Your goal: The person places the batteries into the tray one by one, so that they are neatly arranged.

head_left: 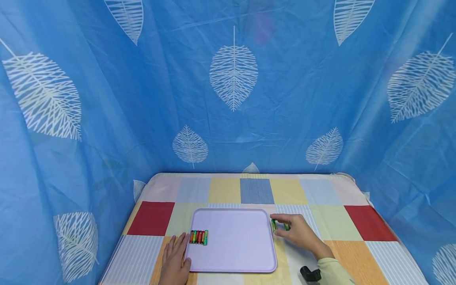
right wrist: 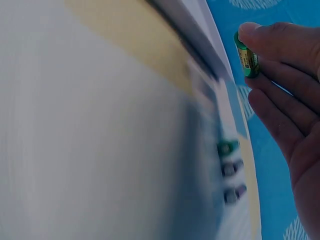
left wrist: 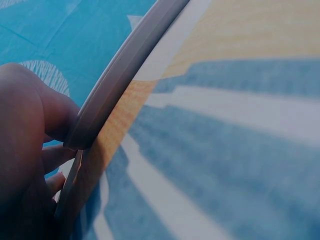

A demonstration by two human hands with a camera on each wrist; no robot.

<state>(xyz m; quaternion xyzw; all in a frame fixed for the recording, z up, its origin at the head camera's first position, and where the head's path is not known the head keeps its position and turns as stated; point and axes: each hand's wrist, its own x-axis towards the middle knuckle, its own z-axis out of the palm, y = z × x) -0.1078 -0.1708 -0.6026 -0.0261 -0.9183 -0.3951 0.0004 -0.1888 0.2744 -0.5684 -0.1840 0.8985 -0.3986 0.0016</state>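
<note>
My right hand [head_left: 295, 231] pinches a green battery [right wrist: 247, 59] between thumb and fingertips, just off the tray's right edge. Beyond that hand, partly hidden by its fingers, lies another green battery [head_left: 287, 227]. The right wrist view has a blurred green-ended battery [right wrist: 226, 148] and two darker ones on the cloth. A pale lilac tray [head_left: 236, 243] lies in the middle. On its left side several red and green batteries [head_left: 198, 237] are lined up side by side in a row. My left hand [head_left: 175, 259] touches the tray's left rim, fingers extended, thumb against the edge in the left wrist view.
A patchwork-patterned cloth [head_left: 224, 190] covers the table. Near the right forearm sits a small black object [head_left: 310, 274], its kind unclear. Blue curtains [head_left: 285, 99] with white leaf prints enclose the table at the back and both sides.
</note>
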